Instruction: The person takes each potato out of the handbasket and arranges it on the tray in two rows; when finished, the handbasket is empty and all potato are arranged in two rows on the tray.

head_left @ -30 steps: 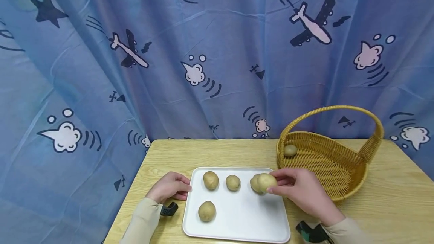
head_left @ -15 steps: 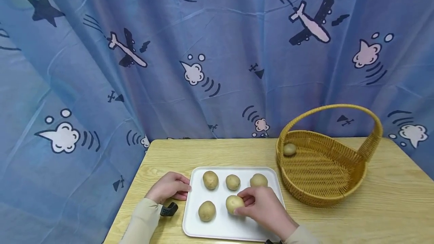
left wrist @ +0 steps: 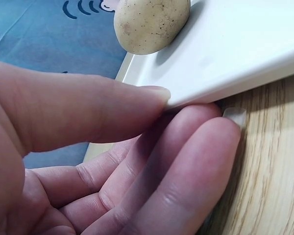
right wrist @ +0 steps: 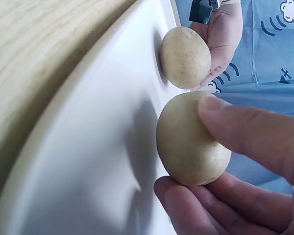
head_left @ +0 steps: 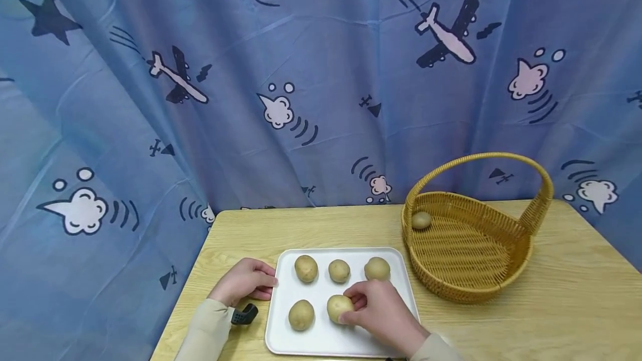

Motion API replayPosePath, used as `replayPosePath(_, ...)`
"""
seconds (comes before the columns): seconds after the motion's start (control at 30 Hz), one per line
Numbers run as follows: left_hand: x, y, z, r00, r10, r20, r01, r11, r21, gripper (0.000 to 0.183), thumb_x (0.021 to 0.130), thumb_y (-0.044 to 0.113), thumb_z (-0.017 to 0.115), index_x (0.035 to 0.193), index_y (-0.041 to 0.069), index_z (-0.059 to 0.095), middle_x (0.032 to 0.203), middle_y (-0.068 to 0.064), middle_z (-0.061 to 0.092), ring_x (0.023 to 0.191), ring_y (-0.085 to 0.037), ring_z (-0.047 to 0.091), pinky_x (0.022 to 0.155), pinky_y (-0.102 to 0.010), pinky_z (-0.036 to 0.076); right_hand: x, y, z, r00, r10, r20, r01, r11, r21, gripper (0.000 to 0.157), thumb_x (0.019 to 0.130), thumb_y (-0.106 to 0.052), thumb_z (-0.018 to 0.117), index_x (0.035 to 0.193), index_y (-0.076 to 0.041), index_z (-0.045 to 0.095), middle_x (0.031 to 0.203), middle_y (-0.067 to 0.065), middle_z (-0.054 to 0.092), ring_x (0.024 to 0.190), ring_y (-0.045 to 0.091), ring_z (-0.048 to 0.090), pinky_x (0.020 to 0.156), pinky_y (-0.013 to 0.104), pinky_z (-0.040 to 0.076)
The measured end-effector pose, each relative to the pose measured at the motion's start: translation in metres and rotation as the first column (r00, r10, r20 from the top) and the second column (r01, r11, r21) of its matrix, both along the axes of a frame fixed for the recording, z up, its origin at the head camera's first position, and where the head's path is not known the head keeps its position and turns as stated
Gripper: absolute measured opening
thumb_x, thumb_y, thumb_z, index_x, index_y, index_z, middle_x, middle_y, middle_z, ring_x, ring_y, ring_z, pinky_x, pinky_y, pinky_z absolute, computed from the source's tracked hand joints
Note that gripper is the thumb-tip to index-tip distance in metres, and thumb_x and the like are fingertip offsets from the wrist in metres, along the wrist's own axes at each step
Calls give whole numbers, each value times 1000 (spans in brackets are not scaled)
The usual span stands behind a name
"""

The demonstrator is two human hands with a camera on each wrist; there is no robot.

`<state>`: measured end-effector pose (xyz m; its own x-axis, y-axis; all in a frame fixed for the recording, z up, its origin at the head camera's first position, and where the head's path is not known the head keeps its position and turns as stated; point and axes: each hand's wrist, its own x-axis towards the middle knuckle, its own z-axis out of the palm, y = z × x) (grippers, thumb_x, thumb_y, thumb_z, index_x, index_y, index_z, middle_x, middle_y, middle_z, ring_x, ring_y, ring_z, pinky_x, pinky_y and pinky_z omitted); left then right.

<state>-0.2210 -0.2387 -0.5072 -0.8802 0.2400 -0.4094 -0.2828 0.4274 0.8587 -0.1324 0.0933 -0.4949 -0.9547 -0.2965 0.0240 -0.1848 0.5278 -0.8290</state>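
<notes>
My right hand [head_left: 383,313] pinches a pale yellow potato [head_left: 338,308] between thumb and fingertips, low over the front half of the white tray [head_left: 326,345]. In the right wrist view this potato [right wrist: 191,142] casts a shadow on the tray. My left hand [head_left: 246,281] pinches the tray's left rim, thumb on top and fingers curled below the edge, as the left wrist view shows. Another potato [head_left: 301,315] lies on the tray left of the held one. Along the back of the tray sit three more: a left potato [head_left: 306,268], a middle potato [head_left: 339,271] and a right potato [head_left: 377,269].
A wicker basket [head_left: 468,294] with a tall arched handle stands right of the tray, a single potato [head_left: 421,220] inside at its left end. Both rest on a light wooden table [head_left: 567,316]. A blue patterned curtain [head_left: 321,127] hangs behind.
My right hand has carried the potato from the tray's right side leftward to the front middle and lowered it. My left hand keeps its place on the rim. The head view has shifted slightly.
</notes>
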Motion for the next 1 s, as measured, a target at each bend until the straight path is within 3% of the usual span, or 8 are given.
replayPosePath(1.0,2,-1,0,1000,10,-2,-10,1000,7,25,98,8,75,117,-8,72,97,-14,76,77,-16,74,72,-32,70,0,-3,-1,1000,-1,22,1,1000,14,38,76,-25,98,103,-6,80,88,-3,77,78,5,67,71,19,58)
